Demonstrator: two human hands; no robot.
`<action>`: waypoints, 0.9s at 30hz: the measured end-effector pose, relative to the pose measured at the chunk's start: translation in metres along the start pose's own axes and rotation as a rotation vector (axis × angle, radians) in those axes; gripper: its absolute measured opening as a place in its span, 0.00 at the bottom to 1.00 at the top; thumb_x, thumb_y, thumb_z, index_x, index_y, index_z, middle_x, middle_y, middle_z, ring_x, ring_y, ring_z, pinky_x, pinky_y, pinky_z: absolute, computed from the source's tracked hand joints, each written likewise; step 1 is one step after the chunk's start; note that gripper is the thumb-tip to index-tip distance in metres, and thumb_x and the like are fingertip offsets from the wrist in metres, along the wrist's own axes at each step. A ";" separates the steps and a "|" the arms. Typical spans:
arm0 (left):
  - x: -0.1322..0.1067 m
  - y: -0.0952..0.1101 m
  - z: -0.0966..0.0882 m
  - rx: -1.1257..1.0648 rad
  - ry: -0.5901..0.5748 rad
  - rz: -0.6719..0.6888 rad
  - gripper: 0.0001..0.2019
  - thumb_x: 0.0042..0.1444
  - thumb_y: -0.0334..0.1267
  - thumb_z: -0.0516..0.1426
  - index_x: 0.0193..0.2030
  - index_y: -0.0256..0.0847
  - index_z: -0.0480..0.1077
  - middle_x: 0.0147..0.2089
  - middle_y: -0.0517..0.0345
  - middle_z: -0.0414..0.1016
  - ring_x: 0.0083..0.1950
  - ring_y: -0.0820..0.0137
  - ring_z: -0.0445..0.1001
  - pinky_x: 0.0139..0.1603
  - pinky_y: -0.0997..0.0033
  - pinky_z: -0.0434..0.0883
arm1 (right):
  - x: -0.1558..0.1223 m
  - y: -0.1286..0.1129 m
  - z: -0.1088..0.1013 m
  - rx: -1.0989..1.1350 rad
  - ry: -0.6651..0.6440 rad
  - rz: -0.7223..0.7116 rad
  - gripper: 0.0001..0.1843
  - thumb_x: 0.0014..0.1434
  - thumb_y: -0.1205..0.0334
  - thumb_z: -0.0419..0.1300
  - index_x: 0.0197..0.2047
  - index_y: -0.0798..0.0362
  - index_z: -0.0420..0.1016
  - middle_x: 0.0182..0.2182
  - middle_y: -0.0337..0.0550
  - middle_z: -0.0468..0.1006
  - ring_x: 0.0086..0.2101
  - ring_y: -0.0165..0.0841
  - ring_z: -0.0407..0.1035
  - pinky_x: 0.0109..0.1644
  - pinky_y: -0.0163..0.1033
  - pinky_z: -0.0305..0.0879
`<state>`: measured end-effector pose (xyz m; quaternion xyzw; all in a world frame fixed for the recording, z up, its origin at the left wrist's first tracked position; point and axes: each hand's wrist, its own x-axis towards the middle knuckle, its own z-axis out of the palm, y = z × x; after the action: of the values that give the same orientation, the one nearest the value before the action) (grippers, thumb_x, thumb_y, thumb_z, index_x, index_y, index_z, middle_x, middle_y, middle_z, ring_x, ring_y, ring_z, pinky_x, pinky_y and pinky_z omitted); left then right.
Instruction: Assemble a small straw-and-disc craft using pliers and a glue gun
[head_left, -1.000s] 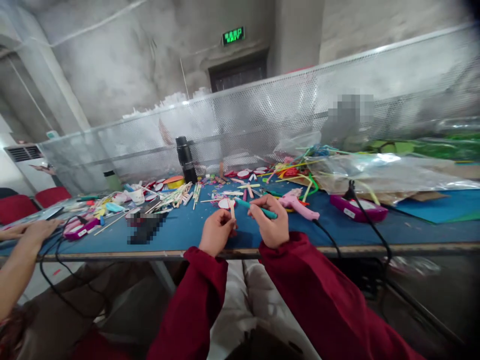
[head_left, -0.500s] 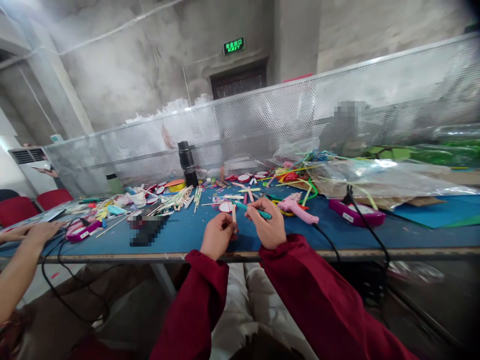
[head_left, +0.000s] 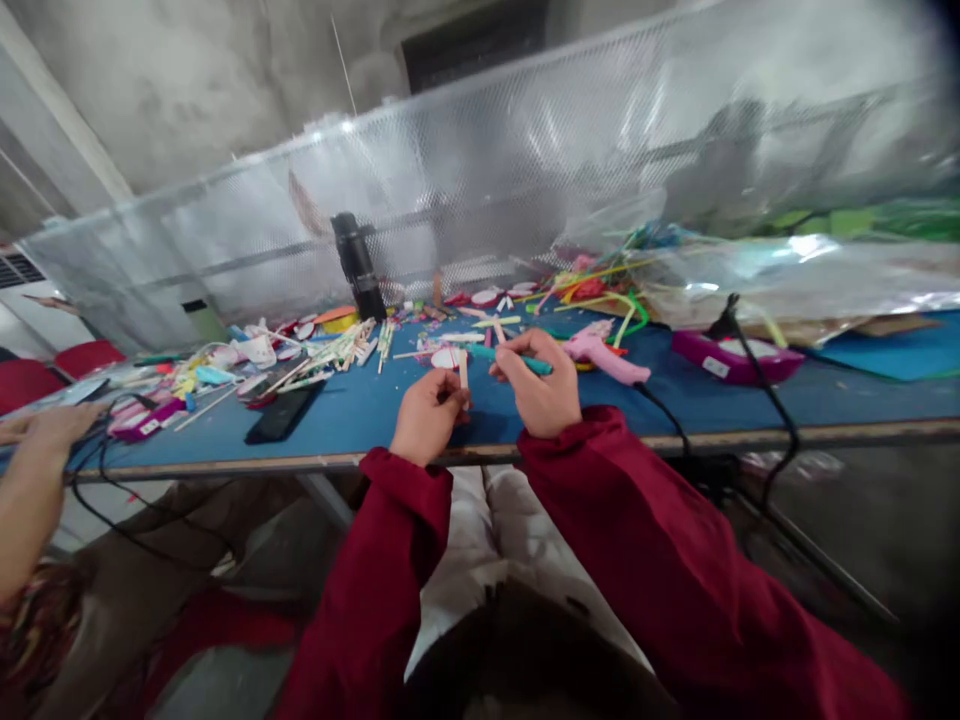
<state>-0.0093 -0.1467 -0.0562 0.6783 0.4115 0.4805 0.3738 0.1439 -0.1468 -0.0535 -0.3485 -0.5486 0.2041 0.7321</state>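
Observation:
My left hand (head_left: 426,415) is closed in a pinch on a small pale wooden stick (head_left: 463,370) that stands upright above the near edge of the blue table (head_left: 375,415). Close to its right, my right hand (head_left: 541,390) is wrapped round a teal pen-like tool (head_left: 517,358), whose tip points left toward the stick. Both sleeves are dark red. Just beyond the stick a round white and pink paper piece (head_left: 447,357) lies on the table.
A pink glue gun (head_left: 604,357) with a black cord lies right of my hands, a purple box (head_left: 731,358) further right. A black flask (head_left: 354,262), a black phone (head_left: 280,412), scattered sticks and straws, and a mesh screen lie behind. Another person's hand (head_left: 45,430) rests at left.
The view has tilted down and shifted, so the exit sign is out of sight. My hands stay together with the stick and the teal tool held the same way.

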 end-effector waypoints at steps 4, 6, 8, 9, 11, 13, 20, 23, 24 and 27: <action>0.005 0.000 -0.001 0.015 -0.039 0.024 0.05 0.55 0.32 0.57 0.31 0.40 0.62 0.27 0.64 0.71 0.24 0.77 0.70 0.26 0.78 0.65 | 0.006 0.001 0.004 0.005 0.045 0.056 0.06 0.55 0.61 0.63 0.29 0.50 0.71 0.22 0.33 0.73 0.24 0.27 0.67 0.30 0.36 0.68; 0.006 0.000 -0.001 0.025 -0.030 0.007 0.05 0.55 0.32 0.57 0.31 0.40 0.63 0.26 0.63 0.71 0.24 0.77 0.69 0.26 0.78 0.65 | 0.010 0.003 0.005 0.061 0.057 0.103 0.07 0.54 0.60 0.63 0.28 0.50 0.70 0.20 0.32 0.72 0.22 0.26 0.66 0.28 0.34 0.67; 0.005 0.000 -0.001 0.012 -0.048 -0.018 0.05 0.55 0.33 0.57 0.32 0.40 0.63 0.26 0.63 0.72 0.24 0.76 0.69 0.26 0.78 0.64 | 0.013 0.005 0.004 0.086 0.049 0.148 0.07 0.53 0.60 0.63 0.27 0.50 0.69 0.19 0.32 0.72 0.22 0.26 0.66 0.27 0.34 0.67; 0.005 -0.001 -0.001 0.011 -0.053 -0.015 0.05 0.55 0.33 0.57 0.32 0.40 0.63 0.26 0.63 0.72 0.24 0.76 0.70 0.26 0.78 0.65 | 0.013 0.005 0.004 0.090 0.047 0.163 0.07 0.53 0.60 0.63 0.27 0.50 0.69 0.19 0.32 0.72 0.22 0.26 0.66 0.27 0.34 0.67; 0.004 -0.004 -0.001 0.045 -0.035 0.021 0.04 0.56 0.34 0.57 0.33 0.40 0.64 0.27 0.63 0.72 0.25 0.76 0.70 0.27 0.78 0.65 | 0.012 0.003 0.003 0.088 0.067 0.165 0.07 0.52 0.61 0.63 0.26 0.51 0.70 0.19 0.33 0.73 0.22 0.27 0.67 0.27 0.34 0.66; 0.004 -0.008 0.000 0.108 0.000 0.072 0.04 0.55 0.33 0.57 0.33 0.40 0.65 0.27 0.64 0.72 0.25 0.76 0.70 0.28 0.77 0.64 | 0.009 0.001 0.002 0.073 0.090 0.139 0.06 0.52 0.61 0.62 0.26 0.51 0.70 0.19 0.34 0.73 0.22 0.27 0.67 0.28 0.34 0.66; 0.005 -0.011 0.002 0.111 0.008 0.048 0.03 0.56 0.34 0.57 0.32 0.41 0.66 0.27 0.64 0.73 0.25 0.75 0.70 0.29 0.76 0.65 | 0.008 0.001 0.000 0.103 0.063 0.145 0.09 0.51 0.57 0.64 0.27 0.52 0.71 0.20 0.36 0.74 0.23 0.29 0.68 0.29 0.36 0.66; 0.005 -0.011 0.003 0.082 0.005 0.041 0.03 0.56 0.35 0.56 0.33 0.41 0.65 0.28 0.63 0.73 0.24 0.75 0.71 0.28 0.76 0.66 | 0.008 0.002 -0.001 0.107 0.057 0.145 0.09 0.52 0.57 0.64 0.27 0.52 0.71 0.20 0.36 0.74 0.24 0.29 0.69 0.30 0.35 0.66; 0.005 -0.011 0.003 0.076 0.003 0.039 0.03 0.56 0.35 0.56 0.33 0.41 0.65 0.28 0.63 0.73 0.24 0.75 0.71 0.28 0.76 0.66 | 0.008 0.002 -0.001 0.107 0.055 0.142 0.09 0.52 0.56 0.64 0.27 0.52 0.71 0.20 0.36 0.75 0.24 0.29 0.69 0.30 0.35 0.66; 0.004 -0.011 0.003 0.077 -0.001 0.044 0.03 0.56 0.36 0.56 0.33 0.41 0.65 0.28 0.63 0.73 0.25 0.75 0.71 0.29 0.75 0.66 | 0.007 0.002 -0.002 0.110 0.049 0.133 0.09 0.53 0.56 0.64 0.28 0.52 0.71 0.21 0.36 0.75 0.24 0.29 0.69 0.30 0.36 0.67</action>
<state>-0.0078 -0.1386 -0.0657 0.7014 0.4142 0.4721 0.3370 0.1482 -0.1410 -0.0503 -0.3483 -0.4942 0.2734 0.7481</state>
